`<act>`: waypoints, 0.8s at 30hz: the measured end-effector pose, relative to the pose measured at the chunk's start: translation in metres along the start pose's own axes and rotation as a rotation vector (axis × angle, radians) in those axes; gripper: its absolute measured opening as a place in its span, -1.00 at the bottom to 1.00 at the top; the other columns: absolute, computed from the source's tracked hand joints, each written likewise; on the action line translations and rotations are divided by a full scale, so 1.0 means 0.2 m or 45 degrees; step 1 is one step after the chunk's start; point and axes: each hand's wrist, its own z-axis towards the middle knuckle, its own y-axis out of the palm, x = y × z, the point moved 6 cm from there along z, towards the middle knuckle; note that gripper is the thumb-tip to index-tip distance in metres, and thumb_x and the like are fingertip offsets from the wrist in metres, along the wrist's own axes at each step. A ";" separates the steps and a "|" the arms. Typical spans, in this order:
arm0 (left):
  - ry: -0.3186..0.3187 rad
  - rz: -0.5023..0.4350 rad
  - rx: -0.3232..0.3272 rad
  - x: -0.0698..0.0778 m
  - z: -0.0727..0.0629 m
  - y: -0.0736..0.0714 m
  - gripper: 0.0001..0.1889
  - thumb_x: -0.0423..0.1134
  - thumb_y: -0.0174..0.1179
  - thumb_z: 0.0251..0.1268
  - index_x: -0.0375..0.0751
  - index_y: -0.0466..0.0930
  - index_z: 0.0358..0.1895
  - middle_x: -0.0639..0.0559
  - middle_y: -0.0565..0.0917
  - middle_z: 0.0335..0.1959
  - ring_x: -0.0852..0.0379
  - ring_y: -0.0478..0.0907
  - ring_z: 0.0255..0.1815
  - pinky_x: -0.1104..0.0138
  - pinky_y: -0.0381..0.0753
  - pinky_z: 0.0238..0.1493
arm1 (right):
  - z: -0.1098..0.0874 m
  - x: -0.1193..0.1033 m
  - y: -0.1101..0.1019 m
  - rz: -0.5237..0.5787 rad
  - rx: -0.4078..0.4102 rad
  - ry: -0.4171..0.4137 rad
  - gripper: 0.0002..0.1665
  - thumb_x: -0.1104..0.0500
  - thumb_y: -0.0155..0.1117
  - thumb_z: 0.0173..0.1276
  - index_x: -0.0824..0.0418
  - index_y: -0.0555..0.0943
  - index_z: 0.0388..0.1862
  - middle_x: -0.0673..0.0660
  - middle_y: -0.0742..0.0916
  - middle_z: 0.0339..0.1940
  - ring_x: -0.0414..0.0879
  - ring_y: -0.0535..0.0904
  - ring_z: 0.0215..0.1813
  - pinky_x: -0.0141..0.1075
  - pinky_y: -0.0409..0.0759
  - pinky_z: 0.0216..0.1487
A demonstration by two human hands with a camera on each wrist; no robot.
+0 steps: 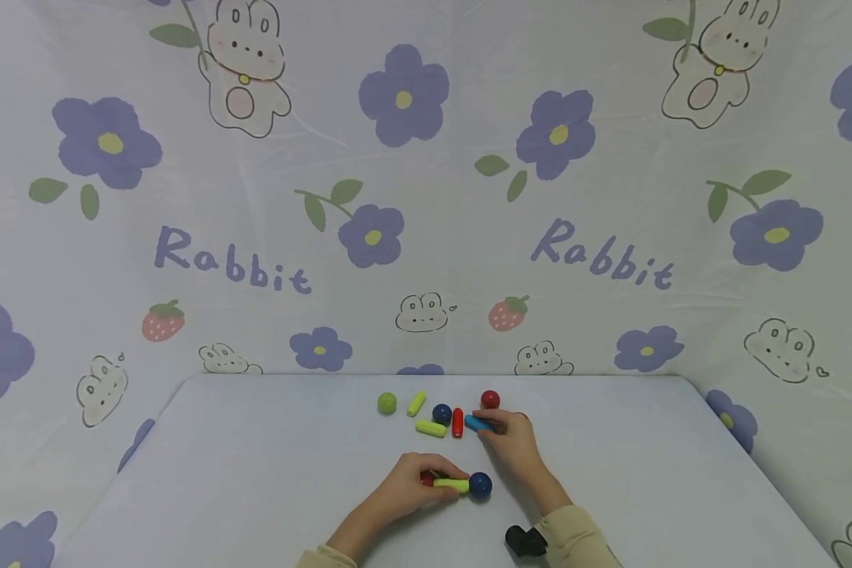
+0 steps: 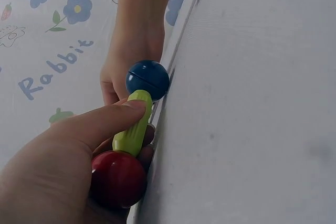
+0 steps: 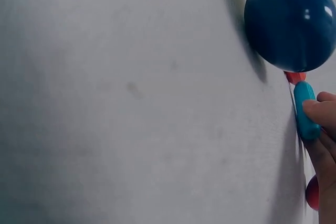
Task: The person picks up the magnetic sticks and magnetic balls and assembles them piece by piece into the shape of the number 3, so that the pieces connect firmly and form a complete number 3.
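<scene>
My left hand (image 1: 406, 483) grips a yellow-green rod (image 2: 132, 129) between thumb and fingers. A dark blue ball (image 1: 480, 486) sits on one end of that rod, and a red ball (image 2: 119, 179) on the other, partly covered by the hand in the head view. Farther back, my right hand (image 1: 520, 443) pinches a light blue rod (image 3: 306, 109) between thumb and fingers. A red rod (image 1: 457, 423) lies just left of it, and a second red ball (image 1: 491, 399) lies just behind the right hand.
Left of the red rod lie another dark blue ball (image 1: 442, 413), two yellow-green rods (image 1: 431, 428) and a green ball (image 1: 386, 403). A black device (image 1: 525, 541) is by the right sleeve. Behind the white table (image 1: 255, 457) hangs a rabbit-patterned cloth (image 1: 454, 229).
</scene>
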 end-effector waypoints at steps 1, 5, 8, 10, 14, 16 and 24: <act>-0.002 -0.003 -0.004 0.01 0.00 0.00 -0.73 -0.36 0.28 0.03 -0.20 0.63 -0.13 0.06 0.65 -0.25 0.15 0.53 -0.17 0.26 0.45 -0.08 | 0.00 0.00 0.00 -0.002 0.008 0.001 -0.65 0.35 0.33 0.08 0.17 0.64 -0.10 0.00 0.64 -0.09 -0.12 0.52 -0.02 -0.26 0.47 -0.06; 0.005 0.002 -0.004 0.02 0.00 0.00 -0.73 -0.37 0.28 0.03 -0.21 0.63 -0.13 0.04 0.65 -0.24 0.13 0.53 -0.17 0.25 0.46 -0.08 | -0.02 -0.01 -0.03 0.030 0.055 0.017 -0.68 0.34 0.32 0.10 0.21 0.64 -0.11 0.01 0.66 -0.13 -0.12 0.52 -0.03 -0.26 0.47 -0.05; 0.023 0.015 0.011 -0.02 0.00 0.00 -0.73 -0.36 0.29 0.03 -0.19 0.63 -0.13 0.08 0.65 -0.25 0.16 0.53 -0.18 0.27 0.46 -0.09 | -0.04 -0.03 -0.04 0.059 0.081 0.037 -0.69 0.34 0.31 0.11 0.24 0.63 -0.11 0.03 0.67 -0.16 -0.11 0.53 -0.04 -0.24 0.46 -0.03; 0.022 0.025 0.016 -0.06 0.01 0.01 -0.73 -0.33 0.29 0.02 -0.14 0.64 -0.13 0.13 0.65 -0.26 0.19 0.53 -0.19 0.30 0.46 -0.10 | -0.06 -0.03 -0.05 0.076 0.087 0.053 -0.70 0.32 0.31 0.11 0.23 0.63 -0.12 0.03 0.68 -0.18 -0.11 0.53 -0.05 -0.23 0.45 -0.02; 0.009 0.035 0.009 -0.13 0.02 0.02 -0.73 -0.25 0.30 0.03 -0.03 0.64 -0.12 0.24 0.64 -0.26 0.26 0.51 -0.19 0.35 0.45 -0.10 | -0.09 -0.03 -0.05 0.144 0.084 0.087 -0.71 0.30 0.31 0.11 0.23 0.63 -0.13 0.04 0.68 -0.19 -0.10 0.54 -0.07 -0.24 0.47 -0.04; 0.009 0.038 0.003 -0.14 0.02 0.02 -0.73 -0.22 0.30 0.03 0.00 0.64 -0.12 0.26 0.63 -0.26 0.26 0.51 -0.18 0.36 0.45 -0.10 | -0.11 -0.02 -0.05 0.178 0.082 0.123 -0.72 0.28 0.31 0.12 0.21 0.64 -0.14 0.03 0.67 -0.19 -0.10 0.55 -0.08 -0.27 0.48 -0.07; -0.023 0.046 0.004 -0.14 0.02 0.01 -0.74 -0.20 0.30 0.03 0.05 0.65 -0.14 0.27 0.63 -0.26 0.27 0.51 -0.19 0.36 0.44 -0.10 | -0.15 -0.01 -0.04 0.260 0.035 0.233 -0.73 0.23 0.25 0.20 0.20 0.62 -0.09 0.10 0.66 -0.14 -0.03 0.53 -0.04 -0.26 0.49 -0.08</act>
